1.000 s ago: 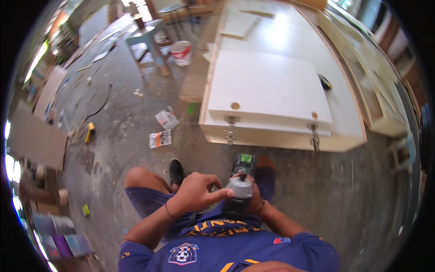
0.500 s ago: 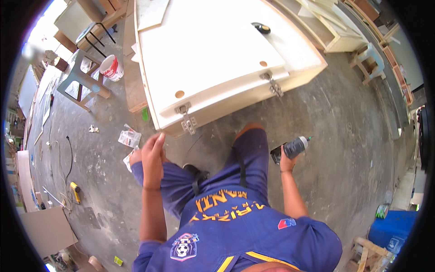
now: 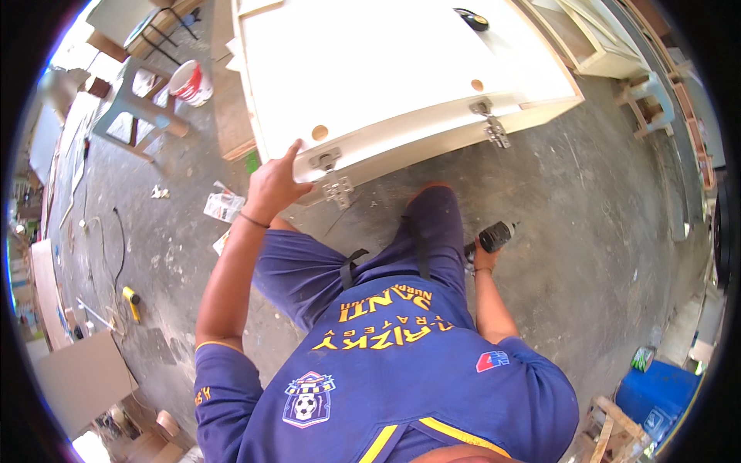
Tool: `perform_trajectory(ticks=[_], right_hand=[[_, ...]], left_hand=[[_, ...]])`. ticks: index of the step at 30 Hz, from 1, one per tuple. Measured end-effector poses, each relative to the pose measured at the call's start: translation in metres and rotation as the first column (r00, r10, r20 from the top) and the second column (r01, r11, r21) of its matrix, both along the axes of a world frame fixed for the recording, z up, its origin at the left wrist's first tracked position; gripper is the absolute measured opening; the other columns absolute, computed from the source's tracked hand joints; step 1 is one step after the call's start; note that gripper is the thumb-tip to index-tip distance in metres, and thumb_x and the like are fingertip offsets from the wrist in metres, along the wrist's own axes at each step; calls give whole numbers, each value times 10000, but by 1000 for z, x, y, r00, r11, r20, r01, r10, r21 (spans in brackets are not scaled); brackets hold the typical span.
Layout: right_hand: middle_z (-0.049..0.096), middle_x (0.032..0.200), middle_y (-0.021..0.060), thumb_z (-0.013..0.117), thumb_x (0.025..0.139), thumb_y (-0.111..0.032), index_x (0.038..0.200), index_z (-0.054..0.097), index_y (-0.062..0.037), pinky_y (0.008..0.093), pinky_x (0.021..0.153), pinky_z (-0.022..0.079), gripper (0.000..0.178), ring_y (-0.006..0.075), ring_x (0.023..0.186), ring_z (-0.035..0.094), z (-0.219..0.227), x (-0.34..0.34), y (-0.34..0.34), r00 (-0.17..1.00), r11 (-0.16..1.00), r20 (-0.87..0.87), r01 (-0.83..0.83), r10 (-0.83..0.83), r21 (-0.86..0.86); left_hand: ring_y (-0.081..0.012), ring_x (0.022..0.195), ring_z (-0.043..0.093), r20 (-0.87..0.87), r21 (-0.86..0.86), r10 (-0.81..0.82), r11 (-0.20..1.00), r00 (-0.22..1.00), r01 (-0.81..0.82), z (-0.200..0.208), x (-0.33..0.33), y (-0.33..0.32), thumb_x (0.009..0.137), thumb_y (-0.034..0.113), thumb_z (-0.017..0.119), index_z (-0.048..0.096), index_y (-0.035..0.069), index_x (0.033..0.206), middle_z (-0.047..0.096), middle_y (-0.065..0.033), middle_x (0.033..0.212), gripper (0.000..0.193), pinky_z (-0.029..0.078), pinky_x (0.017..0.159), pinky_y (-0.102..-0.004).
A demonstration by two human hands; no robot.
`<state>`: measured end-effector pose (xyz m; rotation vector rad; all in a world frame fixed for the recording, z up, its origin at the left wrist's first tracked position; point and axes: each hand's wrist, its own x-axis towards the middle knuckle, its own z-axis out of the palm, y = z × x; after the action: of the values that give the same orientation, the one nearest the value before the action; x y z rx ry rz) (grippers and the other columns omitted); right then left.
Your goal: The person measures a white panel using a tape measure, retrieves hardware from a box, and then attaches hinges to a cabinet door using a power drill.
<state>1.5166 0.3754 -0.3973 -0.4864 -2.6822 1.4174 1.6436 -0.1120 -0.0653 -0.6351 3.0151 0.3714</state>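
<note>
A white door panel lies on a large white cabinet in front of me. Two metal hinges are fixed along its near edge, the left hinge and the right hinge. My left hand is at the panel's near left corner, beside the left hinge, thumb and index finger spread; whether it touches the panel is unclear. Down at my right side, my right hand is closed around a dark cordless drill, its bit pointing right. The grip is mostly hidden by my fingers.
A black tape measure rests on the cabinet. To the left stand a plastic stool and a white-and-red bucket. A yellow tool and a plastic packet lie on the concrete floor. Wooden frames stand far right.
My left hand has moved up and forward to the panel's corner, its fingers spreading. The drill has stayed in my right hand, shifting slightly. The whole view has shifted a little.
</note>
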Motion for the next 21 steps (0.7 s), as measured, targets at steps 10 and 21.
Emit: perform_trajectory(ticks=[10,21], right_hand=[[621,1053,136,755,681,-418,1118,557,-12,377,891,423,628,275,1009,581,9,27,6,980,977,58,-195,190,89],[581,1150,154,714,699,-350,1089,593,-36,346,894,424,516,284,1050,552,73,-15,120,261,352,778,-934,571,54]], left_hand=[[-215,437,508,-14,310,124,944,992,-113,-3,-23,-5,720,353,684,430,63,1310,490,-94,467,704,412,494,-347],[-298,709,626,-109,114,75,992,991,-63,-5,-28,5,743,381,649,612,165,1104,634,-139,700,422,487,621,-393]])
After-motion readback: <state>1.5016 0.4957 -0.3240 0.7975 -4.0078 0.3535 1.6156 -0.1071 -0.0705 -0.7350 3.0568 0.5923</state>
